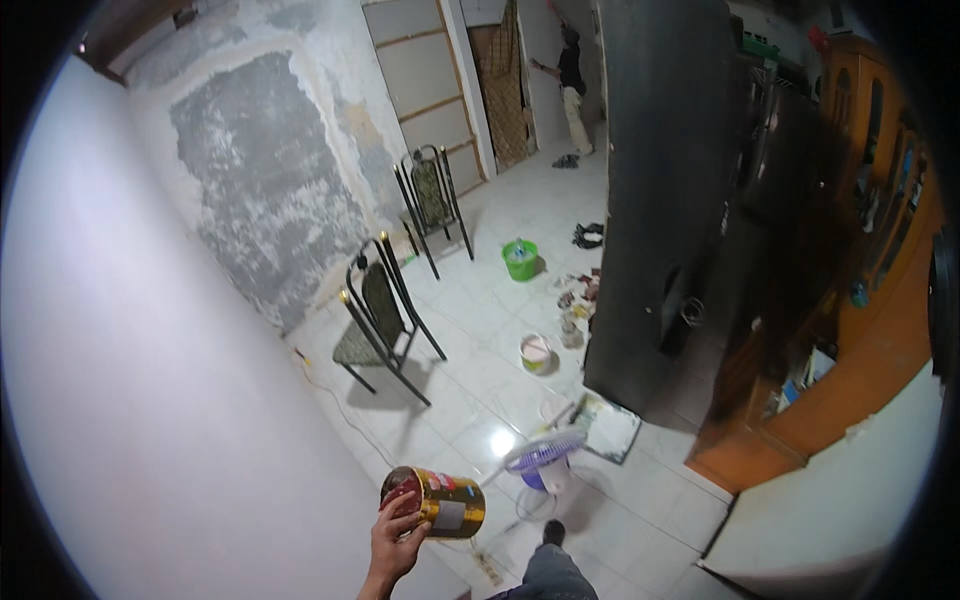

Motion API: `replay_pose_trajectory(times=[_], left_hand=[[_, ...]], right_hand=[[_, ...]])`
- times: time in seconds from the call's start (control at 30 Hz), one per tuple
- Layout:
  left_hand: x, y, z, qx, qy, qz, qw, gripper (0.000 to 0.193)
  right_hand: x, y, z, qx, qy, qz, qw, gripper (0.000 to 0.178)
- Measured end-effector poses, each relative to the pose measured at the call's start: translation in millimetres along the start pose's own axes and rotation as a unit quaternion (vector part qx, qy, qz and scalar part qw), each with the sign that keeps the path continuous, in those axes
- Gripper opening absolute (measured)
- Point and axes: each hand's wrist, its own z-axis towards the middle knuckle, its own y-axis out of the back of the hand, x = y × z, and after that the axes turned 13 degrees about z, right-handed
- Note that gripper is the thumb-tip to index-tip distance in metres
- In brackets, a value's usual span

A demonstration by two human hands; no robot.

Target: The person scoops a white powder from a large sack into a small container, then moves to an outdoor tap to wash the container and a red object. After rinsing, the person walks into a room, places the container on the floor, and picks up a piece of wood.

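Observation:
My left hand (396,540) reaches up from the lower edge, its fingers wrapped around one end of a paint can (455,507). The can is gold with red and pale label patches. It is tilted onto its side in the air, and the end near my fingers is dark red-brown. Whether the can holds anything is hidden. My right hand is out of view. Just right of the can, lower down, stands a purple and white fan (546,455) on the tiled floor.
Two metal-framed chairs (380,315) stand ahead by the patchy wall. A green bucket (520,261), a white pail (536,352) and a paint tray (608,425) are on the floor. A cord (345,412) trails along the left. A dark tall panel (655,200) stands right; another person (572,90) stands far back.

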Motion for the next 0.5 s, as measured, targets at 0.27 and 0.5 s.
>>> replay_pose_trajectory(times=[0.27, 0.5], left_hand=[[-28.5, 25.0, 154.3, -0.085, 0.036, -0.126, 0.988, 0.026], [95.8, 26.2, 292.0, -0.054, -0.033, 0.032, 0.997, 0.026]], right_hand=[[331.6, -7.4, 35.7, -0.116, 0.22, 0.028, 0.968, 0.042], [611.8, -63.8, -63.3, -0.031, 0.439, 0.138, 0.887, 0.043]])
